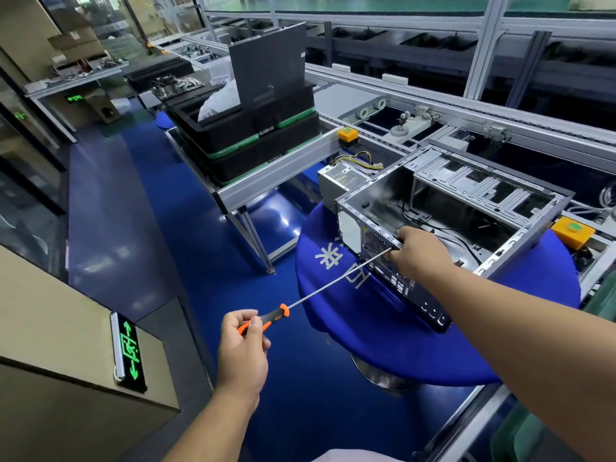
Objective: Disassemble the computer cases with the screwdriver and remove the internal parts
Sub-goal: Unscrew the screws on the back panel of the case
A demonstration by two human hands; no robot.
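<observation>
Gripping the orange-and-black handle of the screwdriver, the left hand sits lower centre of the frame, fingers curled round the handle with the thumb on top; the long thin shaft runs up and right to the rear panel of the computer case, tip hidden at the right hand; right hand is centre-right, fingers bent over the case's top rear edge, and it seems to steady the shaft near the tip, though whether it pinches the shaft I cannot tell; case lies open side up on a blue round cloth-covered surface with white characters, centre-right of the frame; inside the case, bare metal walls, a drive cage and loose black cables; a silver power supply with yellow and black wires stands just beside the case's far left corner; upper centre, stacked black trays with green corners, a dark flat panel standing upright in them; an orange button box right of the case; a green exit sign lower left.
</observation>
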